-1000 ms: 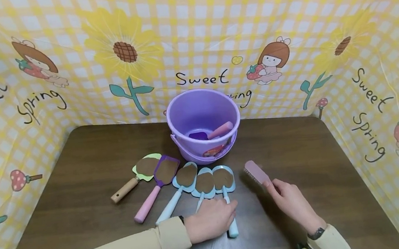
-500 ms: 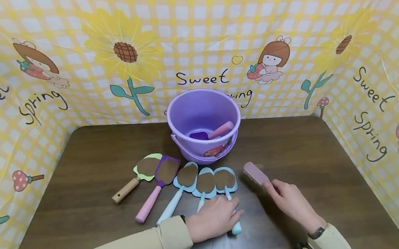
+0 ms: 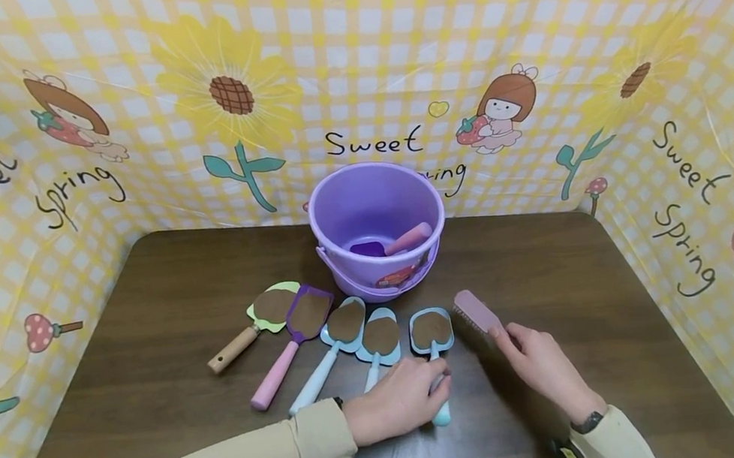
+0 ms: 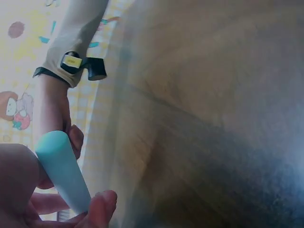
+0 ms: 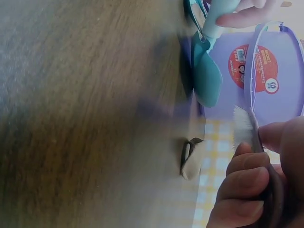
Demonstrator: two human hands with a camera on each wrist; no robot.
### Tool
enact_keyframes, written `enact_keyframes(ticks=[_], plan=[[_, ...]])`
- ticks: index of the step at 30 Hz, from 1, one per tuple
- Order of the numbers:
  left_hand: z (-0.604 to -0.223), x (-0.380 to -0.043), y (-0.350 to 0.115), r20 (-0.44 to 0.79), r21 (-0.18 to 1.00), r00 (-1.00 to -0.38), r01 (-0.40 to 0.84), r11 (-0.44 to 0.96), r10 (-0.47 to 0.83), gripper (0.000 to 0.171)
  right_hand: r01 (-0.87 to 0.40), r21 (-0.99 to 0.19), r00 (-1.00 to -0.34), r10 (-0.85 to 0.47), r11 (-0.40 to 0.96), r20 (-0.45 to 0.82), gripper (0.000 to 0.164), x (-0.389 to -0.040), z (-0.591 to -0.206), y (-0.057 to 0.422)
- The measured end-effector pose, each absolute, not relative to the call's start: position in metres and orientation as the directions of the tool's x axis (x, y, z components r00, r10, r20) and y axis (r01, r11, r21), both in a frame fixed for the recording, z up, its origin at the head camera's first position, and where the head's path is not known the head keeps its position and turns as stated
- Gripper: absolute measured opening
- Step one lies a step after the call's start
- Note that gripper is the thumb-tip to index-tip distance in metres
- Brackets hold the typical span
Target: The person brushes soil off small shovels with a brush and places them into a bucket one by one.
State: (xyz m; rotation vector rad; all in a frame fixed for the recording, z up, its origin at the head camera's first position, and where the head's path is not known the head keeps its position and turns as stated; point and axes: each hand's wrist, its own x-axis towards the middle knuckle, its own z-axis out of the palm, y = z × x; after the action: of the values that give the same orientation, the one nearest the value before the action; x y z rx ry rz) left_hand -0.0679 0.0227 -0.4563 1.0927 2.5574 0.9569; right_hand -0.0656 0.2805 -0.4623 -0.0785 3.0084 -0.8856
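Observation:
My left hand (image 3: 397,403) grips the light-blue handle (image 4: 66,171) of a small shovel (image 3: 431,329), whose blade carries a brown patch. In the right wrist view, the turquoise blade (image 5: 206,78) appears just off the table, in front of the bucket. My right hand (image 3: 549,367) holds a pink brush (image 3: 474,311) to the right of that shovel; its pale bristles (image 5: 243,128) show in the right wrist view. Brush and blade are apart. Beside the left hand, another light-blue shovel (image 3: 381,335) lies with its handle partly hidden by that hand.
A purple bucket (image 3: 383,280) stands at the back, with a pink handle (image 3: 409,238) inside. To the left lie a third light-blue shovel (image 3: 345,322), a purple-and-pink shovel (image 3: 308,313) and a green one (image 3: 274,307) with a wooden handle. A patterned cloth surrounds the table.
My left hand has drawn the held shovel to the right, away from the neighbouring one, with its blade now separate. My right hand and the brush have shifted only slightly to the right.

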Motion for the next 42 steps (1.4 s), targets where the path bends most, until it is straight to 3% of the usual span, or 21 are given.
enact_keyframes(ticks=[6, 14, 24, 33, 42], plan=[[-0.45, -0.071, 0.019, -0.014, 0.71, -0.735, 0.471, 0.524, 0.678, 0.027, -0.05, -0.549, -0.999, -0.052, 0.835, 0.012, 0.037, -0.067, -0.461, 0.278], [-0.444, -0.073, 0.014, -0.018, 0.7, -0.731, 0.478, 0.53, 0.682, 0.026, -0.057, -0.556, -0.998, -0.068, 0.829, 0.001, 0.036, -0.065, -0.456, 0.273], [-0.44, -0.074, 0.013, 0.081, 0.631, -0.785, 0.517, 0.578, 0.614, 0.025, -0.064, -0.544, -0.995, -0.095, 0.837, -0.03, 0.039, -0.065, -0.457, 0.267], [-0.441, -0.079, 0.012, 0.046, 0.637, -0.838, 0.444, 0.63, 0.544, 0.029, -0.141, -0.53, -0.989, -0.148, 0.836, 0.028, 0.033, -0.064, -0.462, 0.264], [-0.433, -0.087, 0.008, 0.051, 0.665, -0.843, 0.429, 0.612, 0.535, 0.017, -0.255, -0.564, -0.967, -0.217, 0.785, 0.135, 0.032, -0.062, -0.463, 0.262]])
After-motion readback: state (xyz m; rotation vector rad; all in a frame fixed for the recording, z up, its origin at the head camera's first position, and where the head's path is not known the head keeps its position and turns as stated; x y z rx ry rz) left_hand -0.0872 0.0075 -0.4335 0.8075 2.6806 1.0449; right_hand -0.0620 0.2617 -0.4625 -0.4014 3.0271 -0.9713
